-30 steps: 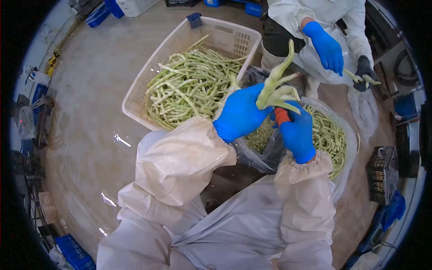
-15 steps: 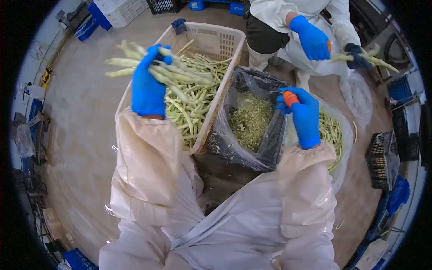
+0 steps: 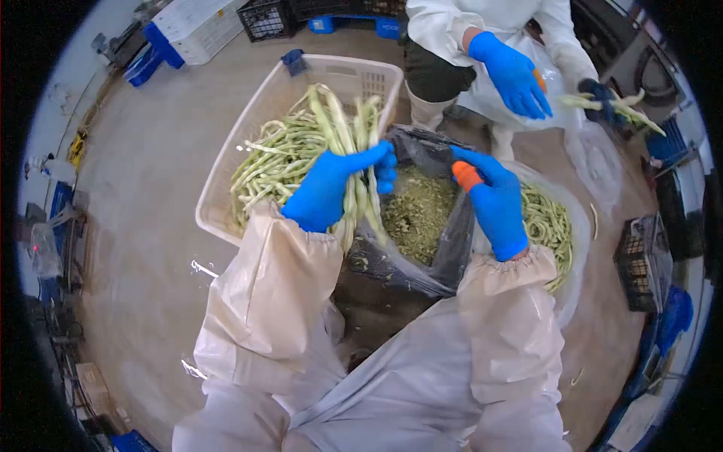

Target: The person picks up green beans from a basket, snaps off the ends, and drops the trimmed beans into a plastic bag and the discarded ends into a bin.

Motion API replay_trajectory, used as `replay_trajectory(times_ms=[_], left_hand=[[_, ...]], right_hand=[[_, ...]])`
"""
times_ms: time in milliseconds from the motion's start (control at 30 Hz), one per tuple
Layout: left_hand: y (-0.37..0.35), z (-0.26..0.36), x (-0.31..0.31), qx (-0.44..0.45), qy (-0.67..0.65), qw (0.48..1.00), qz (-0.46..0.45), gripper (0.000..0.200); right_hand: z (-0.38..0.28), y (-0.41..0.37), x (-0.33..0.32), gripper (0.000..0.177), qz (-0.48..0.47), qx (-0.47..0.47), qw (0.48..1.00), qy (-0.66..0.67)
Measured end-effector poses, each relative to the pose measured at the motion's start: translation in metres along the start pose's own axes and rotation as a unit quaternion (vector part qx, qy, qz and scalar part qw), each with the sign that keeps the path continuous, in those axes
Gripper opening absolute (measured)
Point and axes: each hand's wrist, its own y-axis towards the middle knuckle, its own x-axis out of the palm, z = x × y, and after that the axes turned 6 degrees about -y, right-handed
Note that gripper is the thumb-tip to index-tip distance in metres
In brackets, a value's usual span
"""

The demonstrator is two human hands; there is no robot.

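My left hand (image 3: 324,192), in a blue glove, is closed round a bunch of long pale green beans (image 3: 348,143). The bunch stands nearly upright over the right side of a large cream plastic crate (image 3: 218,181) with more beans in it. To the right, my blue-gloved right hand (image 3: 497,203) has its index finger stretched out and the thumb apart from it. An orange thumb cover (image 3: 467,175) sits on that thumb; its other fingers are partly hidden. Below and between my hands, a crate lined with dark plastic (image 3: 361,252) contains chopped green bits (image 3: 422,215).
A clear plastic bag (image 3: 576,226) with beans (image 3: 544,218) stands right of the lined crate. Opposite me, a co-worker's blue-gloved hand (image 3: 512,75) and dark-gloved hand (image 3: 599,102) work with several beans. A black crate (image 3: 642,264) stands at the right.
My left hand has come down and to the right with the beans, which have turned from sideways to nearly upright. My right hand has shifted slightly; the thin metal tip by its thumb no longer shows.
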Motion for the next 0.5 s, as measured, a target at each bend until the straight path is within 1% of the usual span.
replay_trajectory(times_ms=[33,67,100,200,267,300,333,367,500], left_hand=[[0.002,-0.007,0.003,-0.038,0.021,0.999,0.000,0.029],[0.004,-0.013,0.007,-0.062,0.014,0.998,-0.015,0.029],[0.004,-0.018,0.012,-0.086,0.006,0.996,-0.028,0.028],[0.005,-0.028,0.020,-0.158,-0.012,0.985,-0.061,0.027],[0.005,-0.033,0.025,-0.192,0.000,0.978,-0.080,0.027],[0.003,-0.036,0.027,-0.228,0.018,0.970,-0.076,0.028],[0.001,-0.040,0.027,-0.222,0.006,0.972,-0.076,0.028],[-0.001,-0.043,0.028,-0.214,-0.007,0.974,-0.074,0.028],[0.004,-0.039,0.016,-0.161,-0.058,0.984,-0.046,0.027]], right_hand=[[-0.003,0.000,0.000,0.025,-0.016,0.035,0.999,0.035],[-0.005,0.001,0.000,0.025,-0.032,0.070,0.994,0.071],[-0.007,0.002,0.002,0.026,-0.042,0.060,0.989,0.130],[-0.028,0.004,-0.002,0.028,-0.083,0.146,0.974,0.155],[-0.024,0.002,0.002,0.029,-0.102,0.123,0.971,0.175],[-0.019,0.000,0.009,0.029,-0.102,0.107,0.970,0.195],[-0.017,-0.003,0.011,0.029,-0.103,0.089,0.967,0.214],[-0.017,-0.004,0.006,0.028,-0.109,0.120,0.973,0.163],[-0.002,0.005,-0.012,0.029,-0.087,0.104,0.963,0.235]])
